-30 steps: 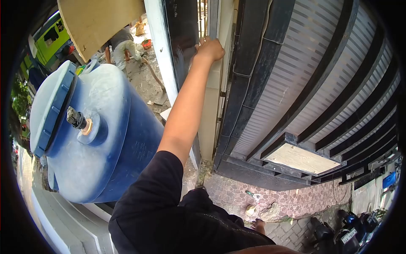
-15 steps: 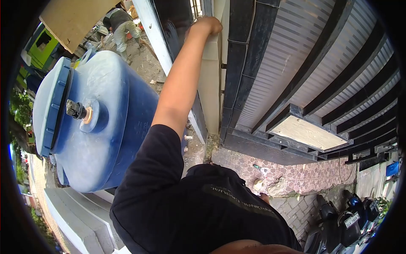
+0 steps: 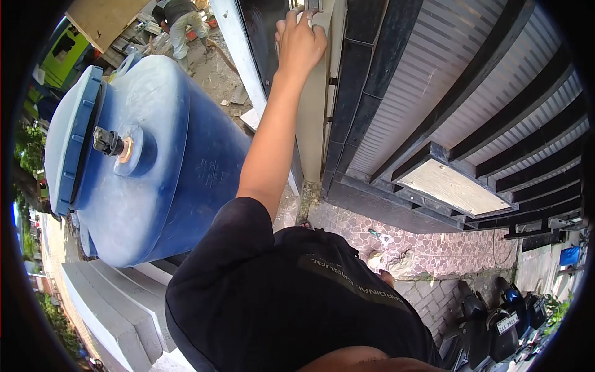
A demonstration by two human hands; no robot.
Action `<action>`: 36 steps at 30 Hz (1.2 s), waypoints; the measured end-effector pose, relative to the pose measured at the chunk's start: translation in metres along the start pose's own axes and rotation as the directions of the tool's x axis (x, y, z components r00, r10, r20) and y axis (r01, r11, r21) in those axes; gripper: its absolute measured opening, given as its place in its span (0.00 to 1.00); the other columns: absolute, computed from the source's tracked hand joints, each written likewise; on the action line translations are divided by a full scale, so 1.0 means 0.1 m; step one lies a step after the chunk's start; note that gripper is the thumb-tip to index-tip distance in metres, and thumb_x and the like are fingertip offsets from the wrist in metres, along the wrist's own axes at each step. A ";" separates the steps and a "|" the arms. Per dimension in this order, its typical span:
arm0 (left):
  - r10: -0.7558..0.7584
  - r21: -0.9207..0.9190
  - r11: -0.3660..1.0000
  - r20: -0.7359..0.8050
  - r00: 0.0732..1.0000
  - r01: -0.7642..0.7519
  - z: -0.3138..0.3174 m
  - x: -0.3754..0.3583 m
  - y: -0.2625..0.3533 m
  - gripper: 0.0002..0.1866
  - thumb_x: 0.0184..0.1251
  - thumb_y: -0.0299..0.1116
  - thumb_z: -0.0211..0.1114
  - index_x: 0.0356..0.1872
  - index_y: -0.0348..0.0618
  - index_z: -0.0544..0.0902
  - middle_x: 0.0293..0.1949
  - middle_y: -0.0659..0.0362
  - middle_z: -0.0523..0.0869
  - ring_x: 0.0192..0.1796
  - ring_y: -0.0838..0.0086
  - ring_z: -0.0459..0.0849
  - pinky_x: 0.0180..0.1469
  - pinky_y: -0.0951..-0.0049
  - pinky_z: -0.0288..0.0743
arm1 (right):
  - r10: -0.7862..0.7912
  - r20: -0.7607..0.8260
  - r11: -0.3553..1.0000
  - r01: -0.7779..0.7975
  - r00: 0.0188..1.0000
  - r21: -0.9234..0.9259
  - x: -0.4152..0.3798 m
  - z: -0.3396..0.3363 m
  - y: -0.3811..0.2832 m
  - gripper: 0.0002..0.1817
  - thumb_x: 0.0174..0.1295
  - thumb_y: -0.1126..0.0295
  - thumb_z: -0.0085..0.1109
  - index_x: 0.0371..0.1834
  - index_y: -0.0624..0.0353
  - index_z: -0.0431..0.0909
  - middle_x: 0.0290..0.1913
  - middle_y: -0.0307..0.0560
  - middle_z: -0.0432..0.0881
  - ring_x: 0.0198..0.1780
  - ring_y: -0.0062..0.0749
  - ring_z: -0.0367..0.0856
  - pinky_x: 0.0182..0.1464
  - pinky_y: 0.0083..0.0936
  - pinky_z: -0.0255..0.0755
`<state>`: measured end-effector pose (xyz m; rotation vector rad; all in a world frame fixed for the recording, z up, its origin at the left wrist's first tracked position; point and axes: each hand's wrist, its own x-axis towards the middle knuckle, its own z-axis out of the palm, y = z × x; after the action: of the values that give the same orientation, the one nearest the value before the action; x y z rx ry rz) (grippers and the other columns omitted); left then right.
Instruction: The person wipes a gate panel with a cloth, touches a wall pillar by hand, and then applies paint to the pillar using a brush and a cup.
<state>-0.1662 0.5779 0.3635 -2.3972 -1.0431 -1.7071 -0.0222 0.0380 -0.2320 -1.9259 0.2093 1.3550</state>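
My left hand (image 3: 302, 44) reaches up at the far end of my outstretched arm, its back toward me. Its fingers are bent at the upper part of a beige post (image 3: 314, 118), beside a dark glossy panel (image 3: 257, 37) with a white frame edge (image 3: 238, 53). Something pale shows among the fingertips, too small to make out. Left of my arm stands a big blue water tank (image 3: 207, 142) with a lighter lid (image 3: 68, 139) and a pipe fitting (image 3: 108, 142) on it. My right hand is out of sight.
Dark metal slats with ribbed sheeting (image 3: 403, 93) rise on the right. Parked motorcycles (image 3: 505, 319) stand at lower right, by a stone-patterned floor (image 3: 434, 248). Another person (image 3: 180, 28) bends over behind the tank. Grey curved steps (image 3: 118, 310) lie below it.
My left hand has shifted upward and turned from a bent-wrist fist so its fingers point up over the post. The view has tilted slightly.
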 end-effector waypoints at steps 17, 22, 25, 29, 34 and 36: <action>-0.136 -0.398 0.890 0.232 0.963 0.222 0.87 -2.42 -0.85 0.16 0.47 0.19 0.54 0.40 0.34 0.65 0.45 0.43 0.62 0.54 0.43 0.66 0.59 0.53 0.61 | 0.045 -0.047 0.998 -0.047 0.998 -0.051 -1.03 -0.20 0.30 0.18 0.64 0.62 0.44 0.55 0.55 0.69 0.46 0.48 0.78 0.42 0.39 0.79 0.41 0.40 0.72; -0.129 -0.424 0.878 0.236 0.963 0.221 0.79 -2.44 -0.90 0.14 0.51 0.19 0.52 0.40 0.36 0.64 0.44 0.45 0.64 0.58 0.43 0.67 0.59 0.54 0.61 | 0.168 -0.135 0.978 -0.149 0.976 0.143 -1.21 0.11 0.28 0.19 0.63 0.60 0.44 0.55 0.53 0.70 0.45 0.45 0.79 0.41 0.37 0.78 0.41 0.40 0.70; -0.142 -0.427 0.870 0.261 0.955 0.246 0.65 -2.60 -0.86 0.13 0.51 0.19 0.51 0.39 0.37 0.64 0.43 0.45 0.64 0.57 0.45 0.68 0.59 0.54 0.61 | 0.072 -0.078 0.997 -0.073 0.994 -0.021 -1.21 0.12 0.56 0.18 0.64 0.61 0.44 0.54 0.52 0.71 0.43 0.44 0.79 0.40 0.36 0.78 0.40 0.39 0.71; -0.370 -0.493 0.620 0.502 0.781 0.611 0.65 -3.33 -1.02 0.11 0.55 0.22 0.52 0.41 0.34 0.66 0.45 0.47 0.67 0.50 0.52 0.72 0.56 0.58 0.64 | 0.172 -0.122 0.983 -0.162 0.977 0.089 -1.25 0.21 0.73 0.18 0.63 0.61 0.44 0.54 0.53 0.71 0.43 0.45 0.79 0.39 0.36 0.78 0.40 0.40 0.71; -0.246 -0.028 0.933 0.677 0.694 0.358 0.63 -4.73 -1.55 0.09 0.58 0.27 0.52 0.38 0.35 0.74 0.35 0.49 0.76 0.37 0.60 0.77 0.43 0.68 0.73 | 0.361 -0.199 0.906 -0.293 0.911 0.305 -1.40 0.50 0.79 0.15 0.61 0.62 0.47 0.50 0.53 0.73 0.38 0.42 0.80 0.35 0.34 0.76 0.37 0.39 0.70; -0.012 -0.073 0.944 0.967 0.253 0.322 0.63 -5.64 -2.33 0.10 0.58 0.29 0.55 0.37 0.33 0.75 0.23 0.55 0.78 0.24 0.64 0.76 0.29 0.63 0.73 | 0.299 -0.256 0.934 -0.227 0.919 0.276 -1.49 0.55 0.77 0.15 0.60 0.64 0.47 0.46 0.58 0.75 0.37 0.46 0.81 0.32 0.35 0.78 0.34 0.39 0.73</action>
<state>-0.3369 0.4990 -0.2208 -3.6840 -1.1473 -0.0378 -0.1658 -0.0213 -0.1492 -1.9307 0.7731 1.1382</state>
